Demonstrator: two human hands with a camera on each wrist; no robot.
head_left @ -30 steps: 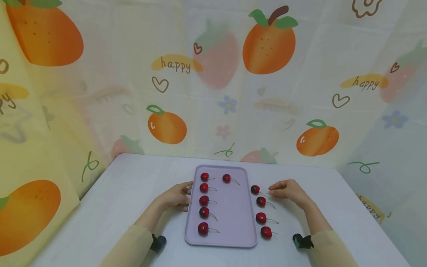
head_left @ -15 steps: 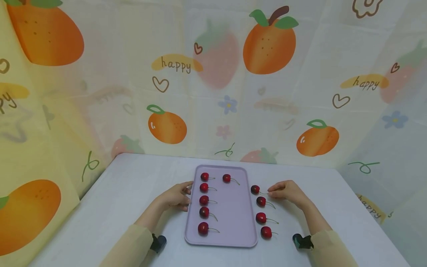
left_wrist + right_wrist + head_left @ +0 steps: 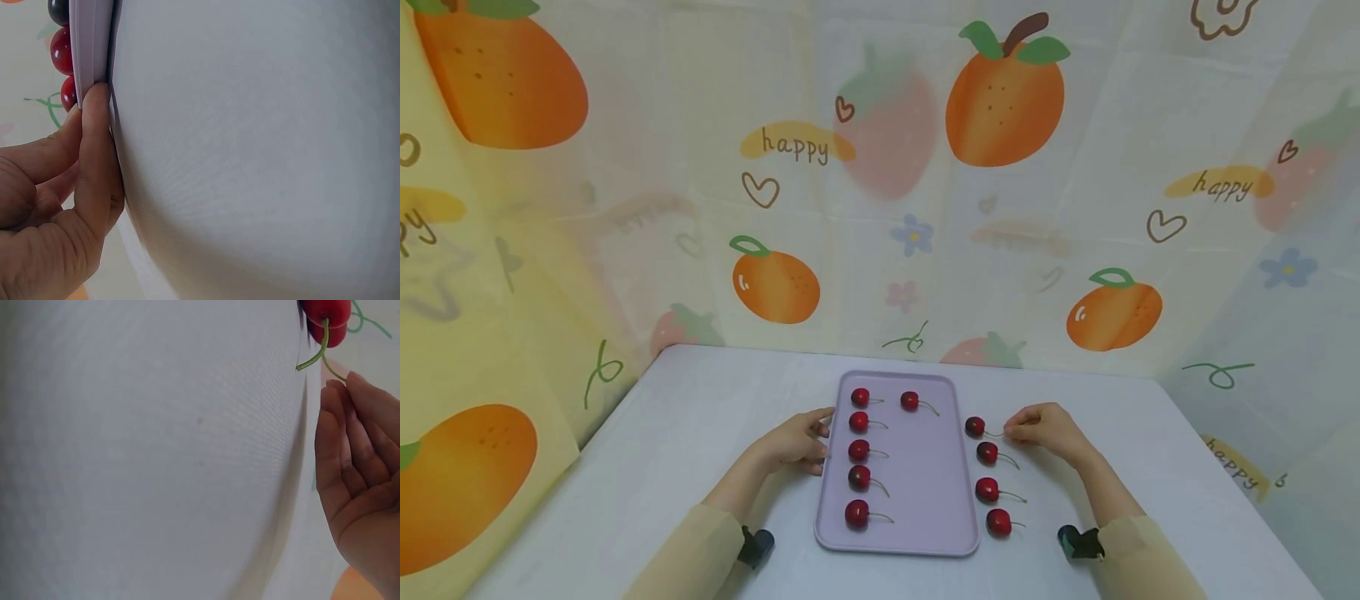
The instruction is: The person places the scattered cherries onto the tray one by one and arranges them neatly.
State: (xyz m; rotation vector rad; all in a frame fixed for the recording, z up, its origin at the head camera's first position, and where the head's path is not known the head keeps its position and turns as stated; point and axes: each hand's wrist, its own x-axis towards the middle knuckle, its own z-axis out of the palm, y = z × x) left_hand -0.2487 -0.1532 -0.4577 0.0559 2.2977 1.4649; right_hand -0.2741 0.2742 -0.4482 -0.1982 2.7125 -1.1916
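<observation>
My left hand [image 3: 795, 439] rests at the left edge of a lilac tray [image 3: 917, 517]. In the left wrist view, its fingertips touch the tray's side wall and rim. Inside the tray, several dark red cherries [image 3: 859, 451] form a column along the left, and a single cherry [image 3: 910, 402] lies at the top further right. Just outside the tray's right edge, my right hand [image 3: 1048, 429] pinches the stem end of the uppermost cherry [image 3: 975, 427] there. The right wrist view shows that thin green stem [image 3: 333, 372] running to the fingertips.
Below the pinched cherry, 3 more lie on the white table [image 3: 700, 392]: an upper one [image 3: 987, 453], a middle one [image 3: 987, 490] and a lower one [image 3: 998, 522]. A fruit-printed cloth [image 3: 880, 275] hangs behind the table.
My right hand shifts by a tiny amount, and the cherry at its fingers sits very slightly further right. My left hand, the tray and the other cherries hold their places.
</observation>
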